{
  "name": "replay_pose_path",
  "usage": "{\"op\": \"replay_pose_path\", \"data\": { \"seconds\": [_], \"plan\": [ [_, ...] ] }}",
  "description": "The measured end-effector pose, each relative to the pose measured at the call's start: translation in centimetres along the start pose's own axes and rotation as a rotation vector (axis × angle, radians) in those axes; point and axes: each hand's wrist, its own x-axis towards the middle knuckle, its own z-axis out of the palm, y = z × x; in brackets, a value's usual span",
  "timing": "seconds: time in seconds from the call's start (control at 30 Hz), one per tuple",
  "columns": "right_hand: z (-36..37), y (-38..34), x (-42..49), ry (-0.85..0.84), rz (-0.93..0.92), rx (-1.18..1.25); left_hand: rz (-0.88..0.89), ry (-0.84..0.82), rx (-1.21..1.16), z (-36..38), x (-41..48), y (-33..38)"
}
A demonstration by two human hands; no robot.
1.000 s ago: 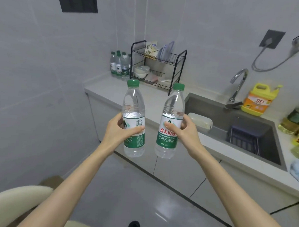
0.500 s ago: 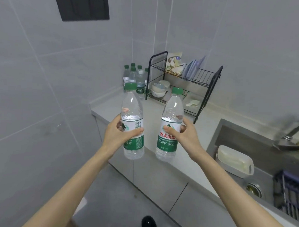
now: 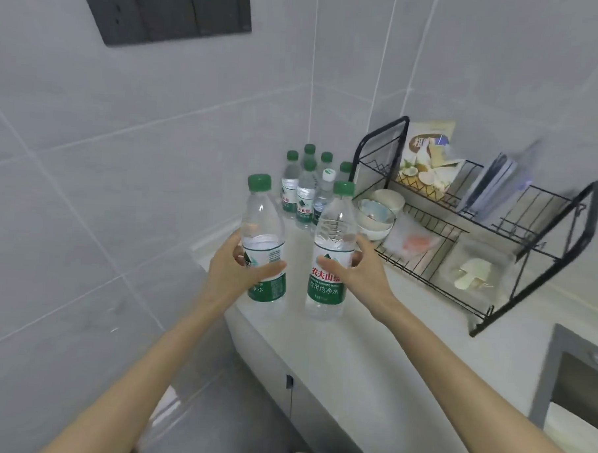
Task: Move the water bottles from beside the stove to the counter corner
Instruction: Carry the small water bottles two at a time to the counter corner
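From the head camera we see the left hand (image 3: 232, 271) with fingers curled round the left bottle (image 3: 263, 231) and the right hand (image 3: 360, 273) gripping the right bottle (image 3: 333, 234). Both bottles are upright, left of the dish rack (image 3: 461, 233) and over the counter (image 3: 371, 349). We cannot tell whether their bases touch it. The corner bottles (image 3: 304, 192), just left of the dish rack, are partly hidden behind the held pair. The dish rack's far right end is blurred.
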Motion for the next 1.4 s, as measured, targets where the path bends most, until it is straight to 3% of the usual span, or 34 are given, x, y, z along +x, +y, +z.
{"op": "replay_pose_path", "data": {
  "seconds": [0.33, 0.73, 1.2, 1.4],
  "plan": [
    [6.3, 3.0, 13.0, 0.034, 0.043, -0.121, 0.007, -0.049, 0.18, -1.0, 14.6, -6.1],
    [12.4, 7.2, 21.4, 0.162, 0.126, -0.136, 0.069, -0.354, 0.171, -0.1, 27.7, -11.7],
    [13.0, 9.4, 21.9, 0.214, 0.15, -0.121, 0.123, -0.428, 0.103, 0.6, 30.0, -13.1],
    [14.1, 10.5, 20.6, 0.325, 0.141, -0.161, 0.008, -0.378, 0.144, 0.8, 27.9, -17.5]
  ]
}}
